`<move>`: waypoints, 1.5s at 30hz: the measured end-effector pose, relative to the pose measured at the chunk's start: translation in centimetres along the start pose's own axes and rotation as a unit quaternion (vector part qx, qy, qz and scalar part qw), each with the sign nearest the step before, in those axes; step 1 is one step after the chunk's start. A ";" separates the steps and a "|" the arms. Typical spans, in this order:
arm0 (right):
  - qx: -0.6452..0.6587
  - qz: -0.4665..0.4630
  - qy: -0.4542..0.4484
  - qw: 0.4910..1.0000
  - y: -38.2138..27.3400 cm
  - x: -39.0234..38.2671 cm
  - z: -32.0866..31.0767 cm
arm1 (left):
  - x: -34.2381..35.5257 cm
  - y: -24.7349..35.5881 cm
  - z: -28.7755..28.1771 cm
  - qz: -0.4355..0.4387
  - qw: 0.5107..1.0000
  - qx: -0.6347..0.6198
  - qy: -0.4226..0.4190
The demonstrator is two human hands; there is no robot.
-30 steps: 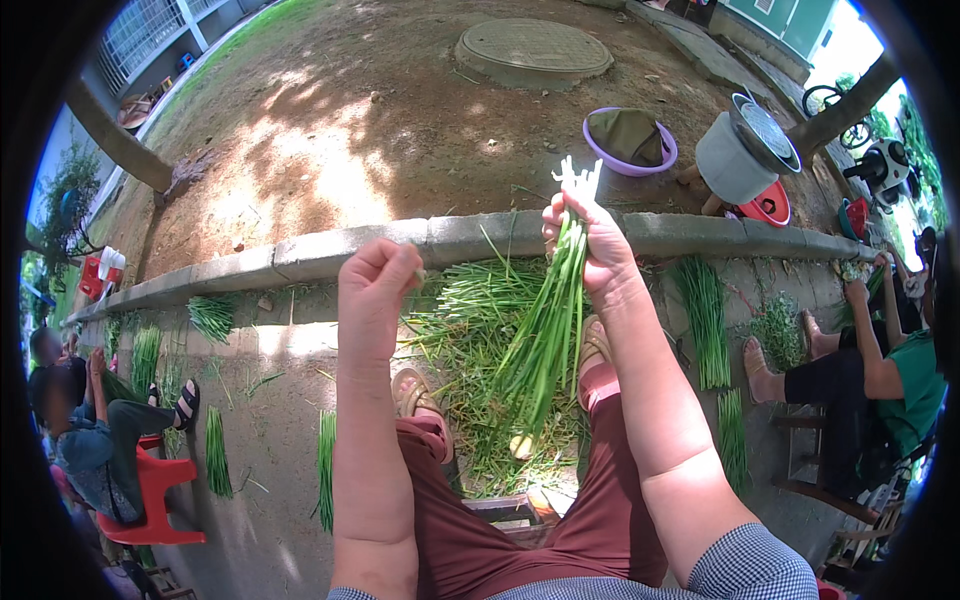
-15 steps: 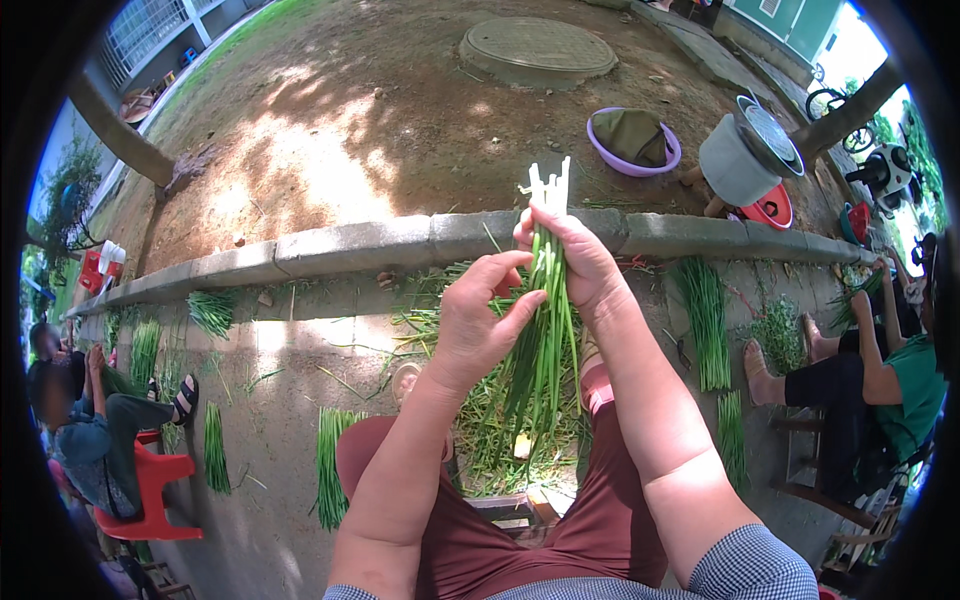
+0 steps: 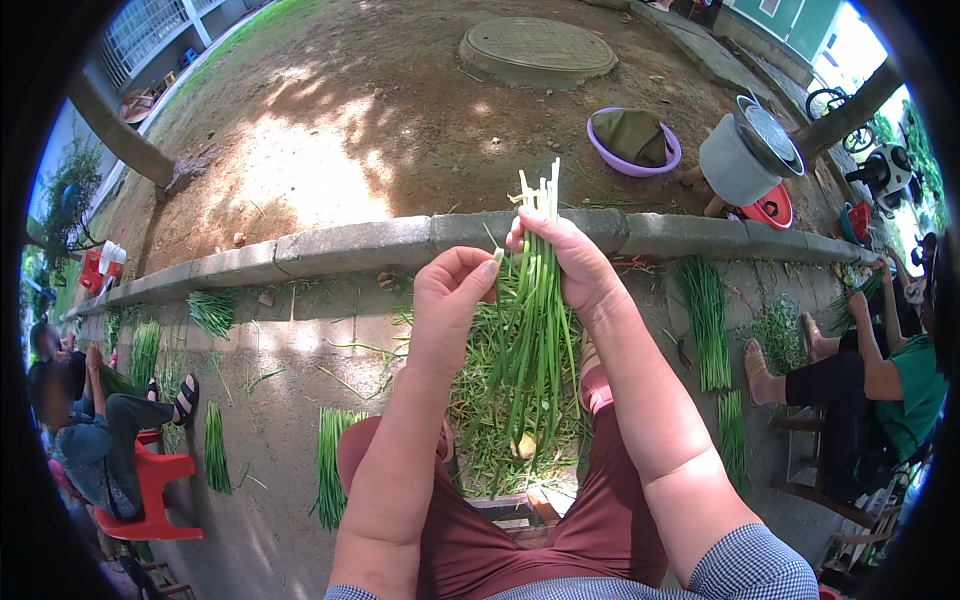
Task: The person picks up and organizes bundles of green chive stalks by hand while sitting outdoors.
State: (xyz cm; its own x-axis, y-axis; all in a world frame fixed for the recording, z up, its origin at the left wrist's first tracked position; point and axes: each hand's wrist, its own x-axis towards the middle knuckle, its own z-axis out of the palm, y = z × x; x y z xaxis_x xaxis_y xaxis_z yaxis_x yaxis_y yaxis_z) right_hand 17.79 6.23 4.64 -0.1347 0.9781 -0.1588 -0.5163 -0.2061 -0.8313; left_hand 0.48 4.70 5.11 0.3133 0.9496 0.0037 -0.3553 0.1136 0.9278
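My right hand [image 3: 566,258] is wrapped round a bunch of garlic chives [image 3: 535,345], near its pale stem ends. Those white ends point up and away from me, and the green leaves hang down between my knees. Left of the bunch, my left hand [image 3: 452,288] is closed in a pinch on a small pale bit of chive [image 3: 498,255], apart from the bunch. Beneath the hanging leaves lies a heap of loose green trimmings [image 3: 480,440] on the ground between my feet.
A stone kerb [image 3: 350,245] crosses ahead. Chive bundles lie left [image 3: 335,470] and right [image 3: 705,325]. Beyond the kerb are a purple basin [image 3: 660,170] and a grey bucket [image 3: 735,165]. Seated people flank me, one on a red stool [image 3: 160,490], one in a green top [image 3: 915,385].
My left hand has drawn slightly left, away from the bunch, with its fingers now pinched on a pale bit. The right hand keeps its grip and has shifted slightly.
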 end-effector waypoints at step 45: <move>0.178 -0.006 0.009 0.984 -2.3 0.2 -3.8 | 1.2 2.4 -4.7 0.045 0.993 -0.050 0.095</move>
State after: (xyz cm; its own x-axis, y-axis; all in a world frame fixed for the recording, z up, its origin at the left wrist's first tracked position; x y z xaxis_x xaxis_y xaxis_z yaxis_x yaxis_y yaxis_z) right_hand 22.17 7.00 4.52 -0.1141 0.9802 -0.1620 -0.7820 -0.1892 -0.5939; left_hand -4.17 7.52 5.62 0.1087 0.9941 0.0062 -0.4634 0.0451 0.8850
